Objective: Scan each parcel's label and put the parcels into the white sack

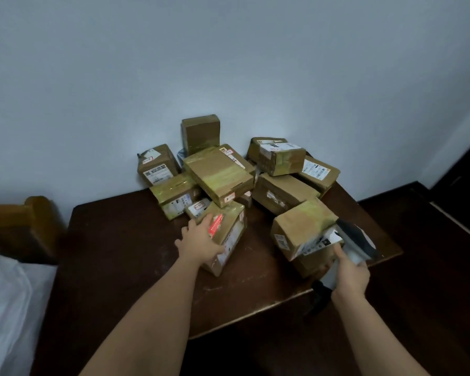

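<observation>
Your left hand point(201, 241) is resting with fingers spread over the near parcel point(225, 234), a tilted brown carton wrapped in yellowish tape, bearing a red sticker and white labels, sitting on the dark table point(125, 256) before the pile. Your right hand point(349, 272) is gripping a grey-and-black scanner point(353, 242), pointing at the box point(304, 232) beside it.

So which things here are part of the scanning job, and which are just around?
Job:
left hand on the front parcel
right hand holding the scanner
parcel pile
white sack

Just around:
dark table
wooden bedframe
</observation>
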